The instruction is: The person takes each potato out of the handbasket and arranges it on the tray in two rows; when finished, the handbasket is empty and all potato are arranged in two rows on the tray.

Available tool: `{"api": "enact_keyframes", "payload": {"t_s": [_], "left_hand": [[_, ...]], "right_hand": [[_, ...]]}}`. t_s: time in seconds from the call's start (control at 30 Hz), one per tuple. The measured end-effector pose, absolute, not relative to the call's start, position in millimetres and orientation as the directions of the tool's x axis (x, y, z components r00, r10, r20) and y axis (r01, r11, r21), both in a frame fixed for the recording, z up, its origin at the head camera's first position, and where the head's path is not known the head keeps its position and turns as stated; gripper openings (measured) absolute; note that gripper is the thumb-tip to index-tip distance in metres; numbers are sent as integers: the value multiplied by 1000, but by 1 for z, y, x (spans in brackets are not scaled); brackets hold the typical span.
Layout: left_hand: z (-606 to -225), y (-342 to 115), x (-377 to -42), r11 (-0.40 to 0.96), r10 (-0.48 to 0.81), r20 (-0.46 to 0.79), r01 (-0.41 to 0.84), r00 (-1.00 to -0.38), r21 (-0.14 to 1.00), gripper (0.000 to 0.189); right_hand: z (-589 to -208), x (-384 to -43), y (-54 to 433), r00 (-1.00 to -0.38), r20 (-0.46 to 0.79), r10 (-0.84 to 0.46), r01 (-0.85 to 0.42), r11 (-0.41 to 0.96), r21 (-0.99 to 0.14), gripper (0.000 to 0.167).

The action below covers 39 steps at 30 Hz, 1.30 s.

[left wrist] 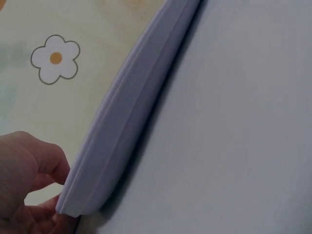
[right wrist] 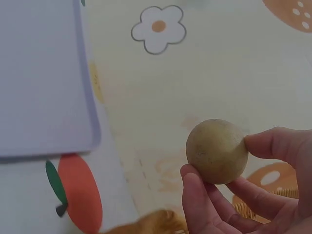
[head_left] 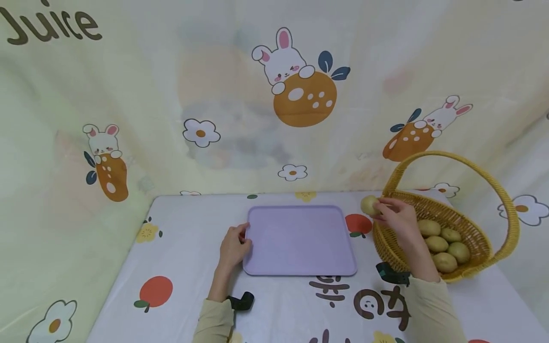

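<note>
My right hand (head_left: 396, 216) pinches a small round potato (head_left: 370, 205) between thumb and fingertips, above the left rim of the wicker basket (head_left: 388, 247). Seen from the right wrist, the potato (right wrist: 217, 151) is pale yellow-brown and almost spherical. More potatoes (head_left: 437, 244) lie in the basket, partly covered by my forearm. A shallow lilac tray (head_left: 300, 240) lies flat in the middle of the table. Its left edge is held by my left hand (head_left: 234, 245); in the left wrist view, thumb and fingers grip the tray's rim (left wrist: 112, 131) near one end.
The basket's tall arched handle (head_left: 510, 214) rises at the right. A white printed cloth (head_left: 184, 252) covers the table, and a curtain with rabbits and flowers (head_left: 231, 181) hangs behind it. Dark wrist cameras (head_left: 242, 301) sit on both forearms.
</note>
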<state>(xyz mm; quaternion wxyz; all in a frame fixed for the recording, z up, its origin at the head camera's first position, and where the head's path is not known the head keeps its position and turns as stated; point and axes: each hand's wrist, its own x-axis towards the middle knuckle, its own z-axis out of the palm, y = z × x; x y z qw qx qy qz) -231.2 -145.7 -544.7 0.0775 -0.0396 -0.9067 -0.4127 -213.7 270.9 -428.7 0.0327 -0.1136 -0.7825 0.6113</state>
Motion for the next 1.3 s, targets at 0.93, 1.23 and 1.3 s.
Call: {"api": "enact_keyframes", "payload": {"t_s": [0.93,1.23,1.3], "left_hand": [[-550,-139,-235,647,1,190,145,-982,749,50],[-547,-143,-233,648,-1,190,144,-982,748,51],[-547,-145,-232,649,-5,182,135,-983,749,51]], "right_hand": [[-467,-247,204,-975,-180,130,196,118,-974,47],[-484,-254,183,-977,-197,80,205,102,-974,47],[-488,-256,176,-975,-210,67,217,113,-970,49]]}}
